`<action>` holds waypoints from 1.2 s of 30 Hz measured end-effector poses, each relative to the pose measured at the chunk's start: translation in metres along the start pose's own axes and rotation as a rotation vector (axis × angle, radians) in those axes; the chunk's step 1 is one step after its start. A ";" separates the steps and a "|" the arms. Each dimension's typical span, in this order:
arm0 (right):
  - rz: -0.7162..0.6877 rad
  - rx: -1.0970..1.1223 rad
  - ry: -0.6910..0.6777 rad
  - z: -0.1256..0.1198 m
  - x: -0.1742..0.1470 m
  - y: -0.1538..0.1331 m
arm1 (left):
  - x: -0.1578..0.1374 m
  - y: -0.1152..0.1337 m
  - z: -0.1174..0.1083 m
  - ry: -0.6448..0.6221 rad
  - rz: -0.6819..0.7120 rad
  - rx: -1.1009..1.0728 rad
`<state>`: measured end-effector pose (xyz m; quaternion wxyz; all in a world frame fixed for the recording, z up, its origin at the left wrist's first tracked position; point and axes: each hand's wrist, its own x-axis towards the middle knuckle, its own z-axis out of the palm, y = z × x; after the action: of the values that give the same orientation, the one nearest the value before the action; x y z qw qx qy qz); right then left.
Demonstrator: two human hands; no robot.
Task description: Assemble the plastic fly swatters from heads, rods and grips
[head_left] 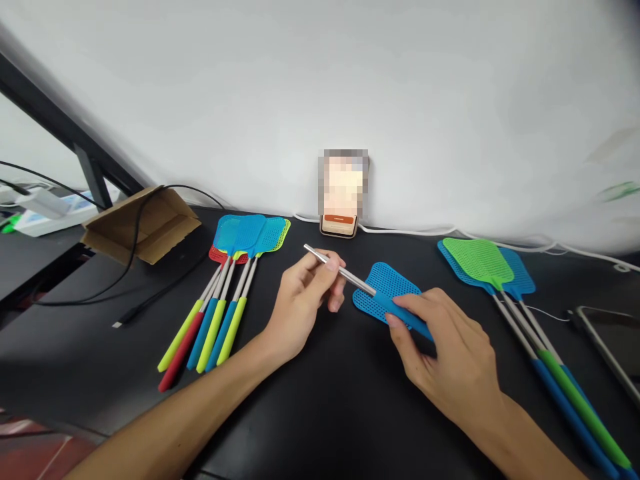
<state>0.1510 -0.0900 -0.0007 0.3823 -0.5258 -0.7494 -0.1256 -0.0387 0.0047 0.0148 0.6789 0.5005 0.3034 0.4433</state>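
Between my two hands is a fly swatter handle, a silver metal rod with a blue grip. My left hand pinches the rod close to its bare far end, between thumb and fingers. Around the blue grip, the fingers and thumb of my right hand are closed. Below the rod lies a blue perforated fly swatter head on the black table, partly hidden by the grip and my right hand. The rod's free end points away from this head, up and to the left.
Several fly swatters with blue, yellow and red parts lie at left. More, green and blue, rest at right beside a dark-screened device. A lit phone leans on the wall. An open cardboard box and cables sit at left.
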 end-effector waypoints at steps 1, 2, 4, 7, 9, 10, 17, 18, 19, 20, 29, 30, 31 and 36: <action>-0.003 -0.008 0.004 0.000 0.000 0.000 | 0.000 0.000 0.000 -0.008 0.002 0.015; -0.008 -0.014 0.006 0.000 0.000 0.000 | -0.001 -0.001 0.000 -0.007 0.009 0.031; -0.019 -0.026 0.013 0.000 0.000 0.000 | 0.000 -0.001 -0.001 0.013 0.022 0.071; -0.041 -0.040 0.019 0.000 -0.001 0.000 | 0.003 -0.002 -0.001 0.052 0.006 0.087; -0.057 -0.041 0.010 0.000 -0.001 -0.001 | 0.004 -0.002 -0.002 0.047 -0.027 0.076; -0.064 -0.038 0.008 0.000 -0.001 -0.001 | 0.004 -0.003 -0.002 0.033 -0.045 0.074; -0.122 -0.041 0.028 -0.001 -0.001 0.000 | 0.004 -0.004 0.000 -0.084 -0.057 0.066; -0.122 -0.038 0.027 -0.002 -0.001 0.000 | 0.004 -0.004 0.000 -0.090 -0.037 0.067; -0.114 -0.031 0.026 -0.002 -0.001 -0.001 | 0.003 -0.004 0.000 -0.097 -0.015 0.074; -0.100 -0.021 0.020 -0.002 -0.001 -0.002 | 0.003 -0.004 0.000 -0.107 0.008 0.083; 0.270 0.336 -0.198 -0.007 -0.002 -0.014 | 0.002 -0.004 -0.002 -0.170 0.065 0.159; 0.342 0.419 -0.271 -0.009 -0.001 -0.015 | 0.003 -0.004 -0.002 -0.176 0.059 0.165; 0.417 0.511 -0.347 -0.011 0.000 -0.016 | 0.003 -0.004 -0.002 -0.182 0.054 0.173; 0.725 0.949 -0.583 -0.010 0.001 -0.019 | 0.001 -0.005 -0.003 -0.165 0.070 0.261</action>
<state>0.1386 -0.1029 0.0105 0.3720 -0.5318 -0.5717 0.5019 -0.0393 0.0058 0.0088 0.6148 0.6295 0.2841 0.3809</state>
